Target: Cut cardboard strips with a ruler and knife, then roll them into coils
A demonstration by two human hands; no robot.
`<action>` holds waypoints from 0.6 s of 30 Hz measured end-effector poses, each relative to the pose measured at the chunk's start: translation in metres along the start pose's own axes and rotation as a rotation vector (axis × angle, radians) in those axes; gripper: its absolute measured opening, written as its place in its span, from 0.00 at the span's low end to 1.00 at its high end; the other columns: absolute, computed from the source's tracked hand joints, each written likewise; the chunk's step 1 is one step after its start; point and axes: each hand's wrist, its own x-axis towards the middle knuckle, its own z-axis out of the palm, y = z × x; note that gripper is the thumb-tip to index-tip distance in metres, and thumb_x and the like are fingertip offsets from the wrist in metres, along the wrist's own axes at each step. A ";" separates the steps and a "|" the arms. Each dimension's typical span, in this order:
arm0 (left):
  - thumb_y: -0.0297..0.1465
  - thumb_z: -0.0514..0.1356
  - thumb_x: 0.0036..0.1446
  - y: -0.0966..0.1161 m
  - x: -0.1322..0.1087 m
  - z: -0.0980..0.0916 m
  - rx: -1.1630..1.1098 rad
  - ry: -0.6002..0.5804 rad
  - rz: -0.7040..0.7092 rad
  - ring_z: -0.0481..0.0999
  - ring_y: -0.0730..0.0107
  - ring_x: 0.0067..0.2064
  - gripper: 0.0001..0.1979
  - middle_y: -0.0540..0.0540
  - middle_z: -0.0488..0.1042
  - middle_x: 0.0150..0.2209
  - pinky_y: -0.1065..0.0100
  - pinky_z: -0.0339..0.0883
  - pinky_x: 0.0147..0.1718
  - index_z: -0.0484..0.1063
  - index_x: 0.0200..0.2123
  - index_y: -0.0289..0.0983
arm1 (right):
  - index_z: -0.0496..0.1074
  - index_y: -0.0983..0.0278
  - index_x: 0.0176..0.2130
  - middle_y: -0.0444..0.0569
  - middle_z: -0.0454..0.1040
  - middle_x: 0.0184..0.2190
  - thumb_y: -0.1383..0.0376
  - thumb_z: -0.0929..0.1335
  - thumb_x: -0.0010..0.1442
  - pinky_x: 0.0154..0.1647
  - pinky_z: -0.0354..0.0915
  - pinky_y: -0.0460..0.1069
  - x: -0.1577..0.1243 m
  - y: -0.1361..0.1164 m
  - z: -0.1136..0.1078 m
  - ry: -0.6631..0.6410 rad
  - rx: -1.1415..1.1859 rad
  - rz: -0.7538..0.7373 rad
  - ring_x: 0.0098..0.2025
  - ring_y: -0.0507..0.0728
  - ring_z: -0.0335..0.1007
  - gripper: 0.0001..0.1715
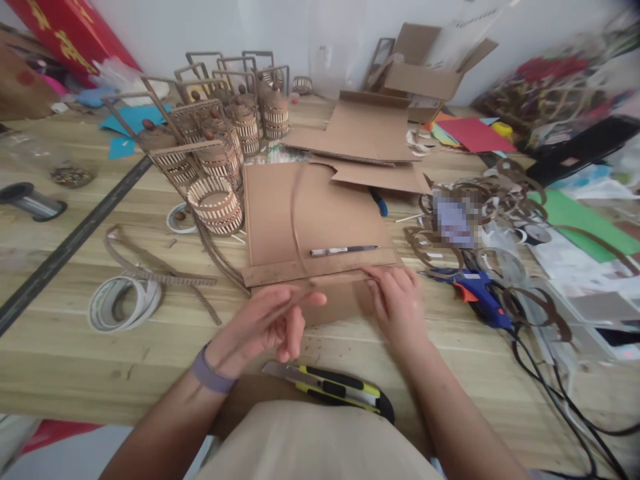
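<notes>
My left hand [273, 327] is raised over the near edge of the cardboard, with a narrow cardboard strip [293, 298] between its thumb and fingers. Slight motion blur softens the strip. My right hand [403, 300] rests at the right, thumb and fingertips pinched on the end of a thin strip along the cardboard edge; whether both hands hold one strip I cannot tell. Beneath them lies a large cardboard sheet [270, 207] with a wider cardboard strip [275, 270] across it. A pen [345, 251] lies just above that strip. Nearest my body is a yellow-black utility knife [340, 387], blade out.
Small woven-look baskets with handles [215, 200] stand back left. Tape rolls [123, 307] and loose corrugated strips [165, 277] lie left. A blue glue gun [480, 293] with cables, curled strips [500, 193] and coloured paper [595, 220] are right; an open box [420, 80] stands behind.
</notes>
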 end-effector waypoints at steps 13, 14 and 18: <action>0.39 0.69 0.52 -0.022 0.020 0.024 0.315 0.377 -0.049 0.77 0.73 0.30 0.16 0.45 0.81 0.36 0.72 0.70 0.32 0.78 0.39 0.33 | 0.75 0.63 0.42 0.42 0.66 0.25 0.51 0.64 0.63 0.25 0.56 0.48 -0.004 -0.039 0.008 -0.073 0.997 0.831 0.24 0.50 0.56 0.20; 0.38 0.69 0.52 -0.023 0.022 0.025 0.342 0.389 -0.048 0.76 0.73 0.30 0.16 0.44 0.81 0.36 0.71 0.69 0.32 0.78 0.39 0.33 | 0.75 0.62 0.42 0.42 0.67 0.26 0.52 0.66 0.61 0.26 0.57 0.48 -0.005 -0.043 0.009 -0.083 1.110 0.876 0.24 0.50 0.57 0.18; 0.38 0.67 0.53 -0.029 0.024 0.028 0.400 0.395 -0.031 0.74 0.74 0.30 0.17 0.44 0.79 0.38 0.69 0.68 0.32 0.77 0.42 0.33 | 0.75 0.60 0.44 0.43 0.71 0.29 0.54 0.72 0.55 0.30 0.63 0.48 -0.005 -0.054 0.007 -0.196 1.466 0.992 0.29 0.52 0.64 0.19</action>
